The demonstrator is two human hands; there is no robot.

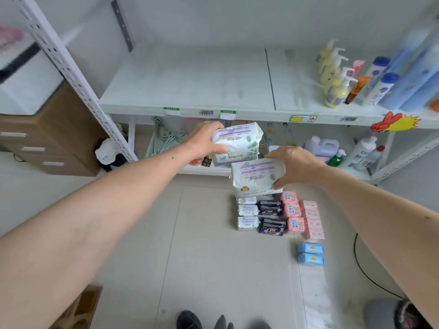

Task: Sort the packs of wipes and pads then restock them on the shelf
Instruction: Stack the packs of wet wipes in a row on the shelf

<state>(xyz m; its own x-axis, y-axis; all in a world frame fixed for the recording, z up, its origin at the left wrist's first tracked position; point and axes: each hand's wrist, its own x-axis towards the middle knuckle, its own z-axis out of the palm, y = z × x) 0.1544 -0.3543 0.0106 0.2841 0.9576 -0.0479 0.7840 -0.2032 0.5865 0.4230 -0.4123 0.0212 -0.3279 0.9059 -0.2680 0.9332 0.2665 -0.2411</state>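
My left hand [204, 140] grips a white pack with green leaves and a purple band [240, 143], held up just below the white shelf's front edge [190, 108]. My right hand [297, 166] grips a second matching white pack [255, 178], lower and to the right. On the floor below lie sorted rows of packs: white ones [247, 211], dark purple ones [270, 218], pink ones with print [293, 211], pale pink ones [312, 219] and two blue ones [310, 254].
Yellow pump bottles [333, 77] and blue-capped bottles [382, 84] stand at the shelf's right end. Detergent bottles [320, 146] fill the lower shelf. Cardboard boxes [50, 138] sit left of the slanted shelf post [78, 79]. A black cable [363, 271] runs along the floor at right.
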